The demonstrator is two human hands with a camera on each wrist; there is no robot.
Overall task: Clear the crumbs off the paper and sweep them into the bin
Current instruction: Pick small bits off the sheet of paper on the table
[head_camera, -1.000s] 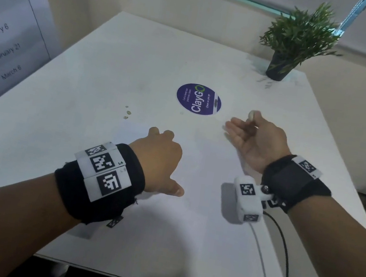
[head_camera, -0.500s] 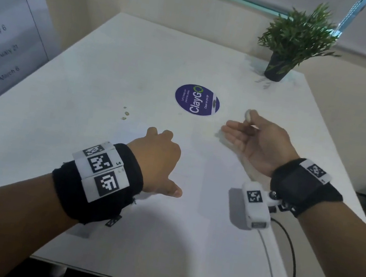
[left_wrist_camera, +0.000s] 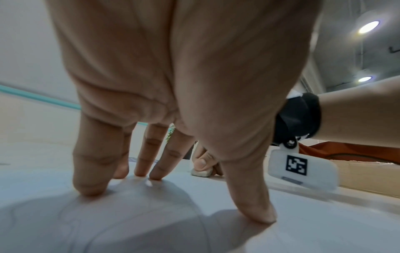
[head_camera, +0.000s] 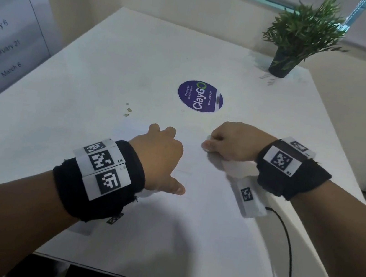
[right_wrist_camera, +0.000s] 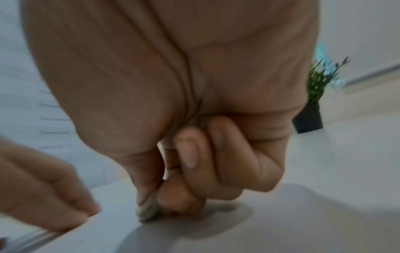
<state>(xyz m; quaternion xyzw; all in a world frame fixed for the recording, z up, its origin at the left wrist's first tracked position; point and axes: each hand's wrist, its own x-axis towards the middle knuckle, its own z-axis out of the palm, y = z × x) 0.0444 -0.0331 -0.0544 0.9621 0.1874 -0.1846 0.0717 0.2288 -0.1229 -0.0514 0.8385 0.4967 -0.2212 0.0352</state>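
White paper (head_camera: 189, 211) lies flat on the near part of the white counter (head_camera: 117, 61), and the person's left hand (head_camera: 159, 158) presses down on it with straight, spread fingers (left_wrist_camera: 90, 171), the grip apart and holding nothing. To its right, the right hand (head_camera: 231, 143) is curled into a tight grip, thumb and forefinger clamped on a small pale eraser-like block (left_wrist_camera: 201, 172) whose lower edge touches the sheet; the right wrist view shows the same block (right_wrist_camera: 147, 210) pinched at the fingertips, though that picture is blurred. A few small crumbs (head_camera: 128, 110) sit on the bare counter just beyond the far left corner of the paper, apart from both hands. Farther back, near the middle of the counter, is a round purple sticker (head_camera: 200, 96) with the word ClayGo, and a small potted plant (head_camera: 296, 36) stands at the far right corner. No bin shows in any view.
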